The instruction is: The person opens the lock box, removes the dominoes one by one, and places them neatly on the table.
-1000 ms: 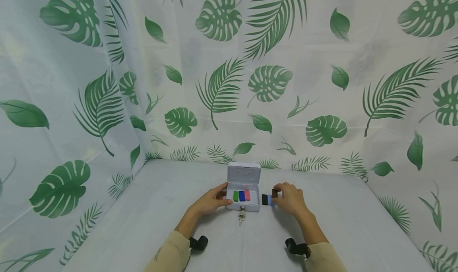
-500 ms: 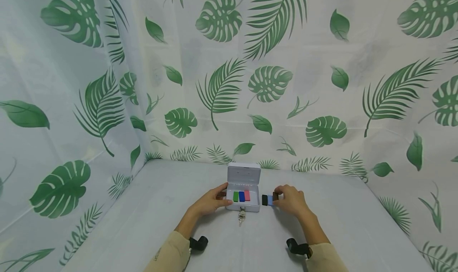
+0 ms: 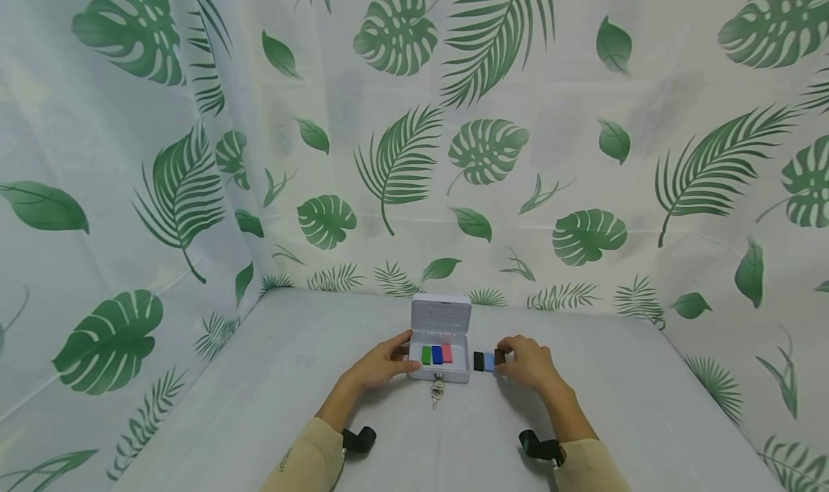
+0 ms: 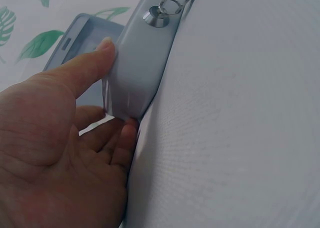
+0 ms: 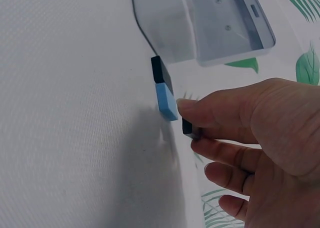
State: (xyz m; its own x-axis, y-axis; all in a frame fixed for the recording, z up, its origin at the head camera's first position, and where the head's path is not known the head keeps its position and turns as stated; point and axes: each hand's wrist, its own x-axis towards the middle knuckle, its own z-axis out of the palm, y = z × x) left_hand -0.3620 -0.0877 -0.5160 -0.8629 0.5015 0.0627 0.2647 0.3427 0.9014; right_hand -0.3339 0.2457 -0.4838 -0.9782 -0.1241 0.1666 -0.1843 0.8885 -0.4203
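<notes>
A pale grey metal cash box (image 3: 458,373) stands with its lid raised. Green, blue and pink blocks lie side by side inside it. My left hand (image 3: 378,362) grips the box's left end, the thumb on its rim and the other fingers at its side; the left wrist view shows this hand (image 4: 60,133) at the corner. My right hand (image 3: 527,362) pinches a dark brown block (image 5: 188,128) between thumb and fingers, right of the box. Beside it a light blue block (image 5: 166,102) lies end to side with a black block (image 5: 160,70). Fingers partly cover the brown block.
Keys (image 3: 437,391) hang on a ring from the lock (image 4: 156,16) at the box's front. White cloth (image 3: 427,449) covers the table. A leaf-printed curtain (image 3: 414,262) stands behind and at the sides.
My right hand has shifted slightly right and down with the brown block, showing more of the light blue block. The left hand and the box have stayed in place.
</notes>
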